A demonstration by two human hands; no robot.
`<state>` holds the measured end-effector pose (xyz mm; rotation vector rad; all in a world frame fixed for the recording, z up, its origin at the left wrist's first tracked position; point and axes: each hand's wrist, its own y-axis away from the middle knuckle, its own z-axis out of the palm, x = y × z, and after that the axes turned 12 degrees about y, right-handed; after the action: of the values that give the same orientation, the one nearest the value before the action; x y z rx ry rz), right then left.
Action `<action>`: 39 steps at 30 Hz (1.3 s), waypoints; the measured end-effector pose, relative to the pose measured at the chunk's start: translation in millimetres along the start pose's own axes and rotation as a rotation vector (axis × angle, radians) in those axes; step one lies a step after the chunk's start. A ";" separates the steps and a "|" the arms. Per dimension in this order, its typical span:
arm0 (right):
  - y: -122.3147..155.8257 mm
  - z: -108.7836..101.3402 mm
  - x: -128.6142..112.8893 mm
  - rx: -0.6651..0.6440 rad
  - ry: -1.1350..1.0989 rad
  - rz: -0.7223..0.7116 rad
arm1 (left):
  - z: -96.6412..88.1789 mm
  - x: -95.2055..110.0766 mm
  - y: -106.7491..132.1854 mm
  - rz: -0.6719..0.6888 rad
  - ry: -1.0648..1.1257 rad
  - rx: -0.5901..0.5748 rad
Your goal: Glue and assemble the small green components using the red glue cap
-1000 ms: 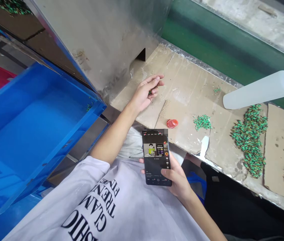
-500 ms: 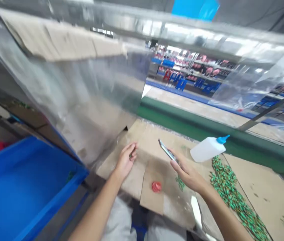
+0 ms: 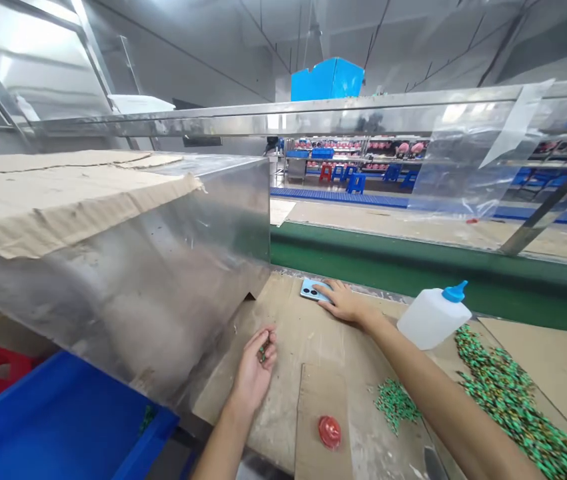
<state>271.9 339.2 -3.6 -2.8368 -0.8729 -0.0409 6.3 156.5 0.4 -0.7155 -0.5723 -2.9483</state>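
Note:
My left hand (image 3: 256, 370) is raised palm up over the near left of the cardboard-covered bench, fingers curled around some small green pieces (image 3: 263, 351) that show only in part. Farther back, my right hand (image 3: 343, 301) covers one end of a light blue smartphone (image 3: 309, 289). The phone lies flat, camera side up, with thumb and fingers at its edges. A glossy red, round object (image 3: 329, 432) sits on a cardboard strip (image 3: 313, 400) near the front. Right of it is a small pile of green pieces (image 3: 396, 402), partly beside my right forearm.
A white squeeze bottle (image 3: 433, 319) with a blue nozzle stands behind my right forearm. A larger heap of green and brown pieces (image 3: 513, 393) spreads at right. A metal box (image 3: 203, 247) walls the left, above a blue bin (image 3: 73, 413). A green belt (image 3: 363, 267) runs behind.
My right hand has moved forward and lowered the phone from mid-air onto the bench. My left hand stays curled in nearly the same place. The camera view has tilted up.

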 end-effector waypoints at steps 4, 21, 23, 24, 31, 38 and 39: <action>-4.2 -3.5 -3.1 -0.002 -0.028 0.024 | 6.5 2.3 3.6 -0.009 -0.031 0.018; 200.3 -61.2 -32.3 -0.112 -0.264 -0.036 | 4.7 0.6 5.0 -0.068 -0.145 -0.108; 196.8 -50.0 -42.6 -0.096 -0.251 -0.033 | 5.1 -0.7 4.4 -0.063 -0.179 -0.117; 195.0 -45.3 -46.9 -0.086 -0.243 -0.028 | 5.3 -1.3 4.7 -0.063 -0.196 -0.120; 199.6 -32.6 -53.2 -0.026 -0.243 0.009 | 11.1 -5.6 44.5 -0.139 -0.264 -0.116; 216.8 -86.5 -84.0 0.192 -0.857 0.242 | 23.0 -23.0 115.8 -0.500 -0.157 -0.123; 220.7 -95.8 -95.8 0.213 -0.931 0.268 | 22.9 -26.0 122.8 -0.537 -0.133 -0.122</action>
<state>318.6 89.9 48.7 -2.6656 -0.5362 1.3884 56.3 49.8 49.4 -0.8976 -0.6927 -3.4731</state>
